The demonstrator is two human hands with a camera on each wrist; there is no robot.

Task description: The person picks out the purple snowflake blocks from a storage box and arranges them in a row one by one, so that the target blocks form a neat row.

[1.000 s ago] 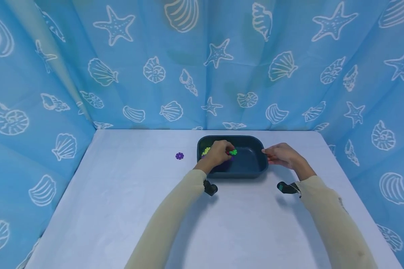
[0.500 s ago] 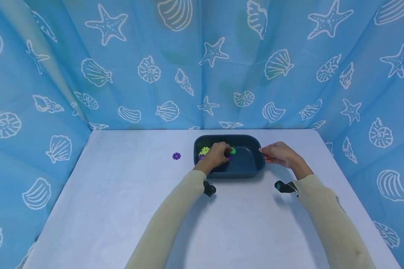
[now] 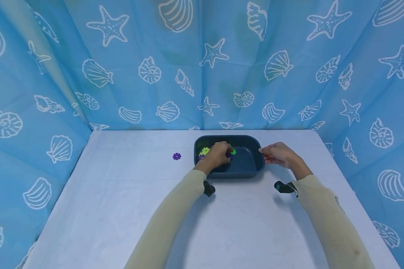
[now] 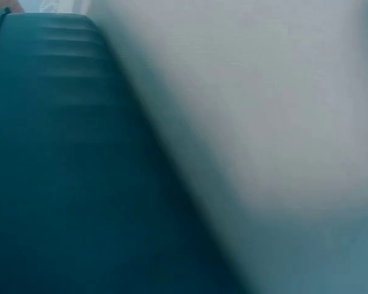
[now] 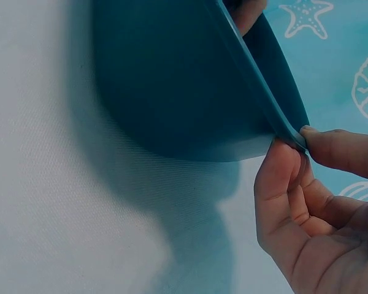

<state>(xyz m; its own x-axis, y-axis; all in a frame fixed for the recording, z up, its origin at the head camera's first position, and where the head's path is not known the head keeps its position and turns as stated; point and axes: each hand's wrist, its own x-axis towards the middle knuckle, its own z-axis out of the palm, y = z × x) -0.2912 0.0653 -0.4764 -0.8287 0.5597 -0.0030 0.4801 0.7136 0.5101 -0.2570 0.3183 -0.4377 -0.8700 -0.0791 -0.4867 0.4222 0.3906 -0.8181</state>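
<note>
A dark teal plastic basin [image 3: 242, 175] stands on the table. My left hand [image 3: 218, 154] reaches down inside it, fingers bent, with a green snowflake building disc [image 3: 233, 152] and a purple disc [image 3: 230, 156] right at the fingertips. I cannot tell whether the fingers pinch any of them. Yellow discs [image 3: 205, 150] lie left of that hand in the basin. At the right end, my right hand [image 3: 281, 154] holds the basin; its thumb and fingers pinch the rim in the right wrist view, where the basin wall [image 5: 190, 86] fills the upper middle. The left wrist view shows only basin wall [image 4: 80, 153] and cloth.
One loose purple disc [image 3: 176, 156] lies on the white-covered table [image 3: 121, 186], left of the basin. Blue curtains [image 3: 175, 82] with shell and starfish prints hang behind and at both sides. Dark wrist devices [image 3: 284, 187] hang below each sleeve.
The head view has shifted slightly. A red piece seen at the left fingers is hidden now, and more of the yellow discs shows. The right hand stays on the rim.
</note>
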